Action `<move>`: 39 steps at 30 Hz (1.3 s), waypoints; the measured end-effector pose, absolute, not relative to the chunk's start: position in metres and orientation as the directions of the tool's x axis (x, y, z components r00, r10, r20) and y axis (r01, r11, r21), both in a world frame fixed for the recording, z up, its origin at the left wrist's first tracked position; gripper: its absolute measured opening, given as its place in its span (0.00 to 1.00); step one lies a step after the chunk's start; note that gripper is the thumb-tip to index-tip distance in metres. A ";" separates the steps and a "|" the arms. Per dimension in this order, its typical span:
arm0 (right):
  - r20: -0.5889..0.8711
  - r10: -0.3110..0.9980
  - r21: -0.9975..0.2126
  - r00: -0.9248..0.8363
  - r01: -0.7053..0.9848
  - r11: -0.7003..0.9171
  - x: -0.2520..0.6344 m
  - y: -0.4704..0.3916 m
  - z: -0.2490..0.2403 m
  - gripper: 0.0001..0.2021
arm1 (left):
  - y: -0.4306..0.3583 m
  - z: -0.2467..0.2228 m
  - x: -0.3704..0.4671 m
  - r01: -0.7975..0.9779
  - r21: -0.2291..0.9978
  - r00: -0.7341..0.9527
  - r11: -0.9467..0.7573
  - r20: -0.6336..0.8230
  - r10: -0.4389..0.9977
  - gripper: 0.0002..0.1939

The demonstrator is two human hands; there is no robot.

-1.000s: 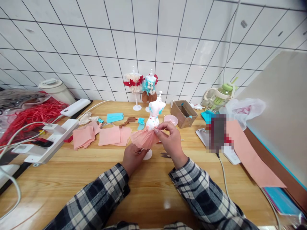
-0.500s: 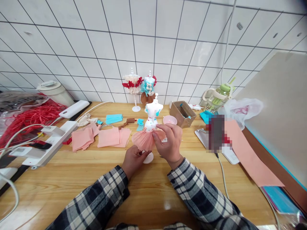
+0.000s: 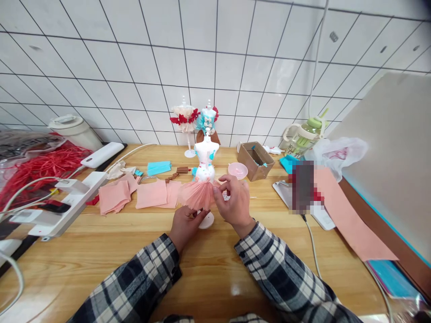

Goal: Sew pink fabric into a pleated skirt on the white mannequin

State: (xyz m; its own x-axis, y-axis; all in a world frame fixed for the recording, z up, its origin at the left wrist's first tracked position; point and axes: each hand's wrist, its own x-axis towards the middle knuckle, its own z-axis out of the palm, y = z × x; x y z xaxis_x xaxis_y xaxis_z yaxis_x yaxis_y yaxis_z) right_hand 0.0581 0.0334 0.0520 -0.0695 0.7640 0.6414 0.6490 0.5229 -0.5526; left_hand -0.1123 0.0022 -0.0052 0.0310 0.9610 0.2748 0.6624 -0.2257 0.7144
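A small white mannequin (image 3: pixel 205 154) with blue and red specks stands on a round white base (image 3: pixel 206 220). Pleated pink material forms a skirt (image 3: pixel 197 194) around its lower body. Beneath the skirt, my left hand (image 3: pixel 186 225) closes its fingers round the mannequin's stand, which is mostly hidden there. My right hand (image 3: pixel 235 202) pinches the skirt's right edge between thumb and index finger, the other fingers curled.
Pink sheets (image 3: pixel 151 194), blue strips (image 3: pixel 159 168) and a white power strip (image 3: pixel 72 202) lie left. Two dressed mannequins stand by the wall. A pink bowl (image 3: pixel 238 170), cardboard box (image 3: pixel 256 160) and bottle (image 3: pixel 305 137) are to the right.
The mannequin has shifted slightly left and now stands more upright, with its skirt turned a little. My right hand has moved slightly left with the skirt's edge; my left hand keeps its hold.
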 end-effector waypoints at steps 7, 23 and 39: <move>0.747 0.661 -0.424 -0.070 0.716 0.554 0.067 0.030 0.043 0.11 | 0.009 -0.006 -0.119 0.736 0.660 -0.093 -0.148 0.316 0.944 0.26; 0.681 0.530 -0.087 -0.506 0.662 0.744 0.054 0.011 0.019 0.26 | 0.007 -0.003 -0.120 0.698 0.688 -0.001 -0.198 0.277 0.961 0.14; 0.649 0.750 -0.496 -0.128 0.676 0.545 0.062 0.018 0.018 0.25 | 0.009 -0.010 -0.125 0.735 0.655 -0.023 -0.176 0.283 0.959 0.21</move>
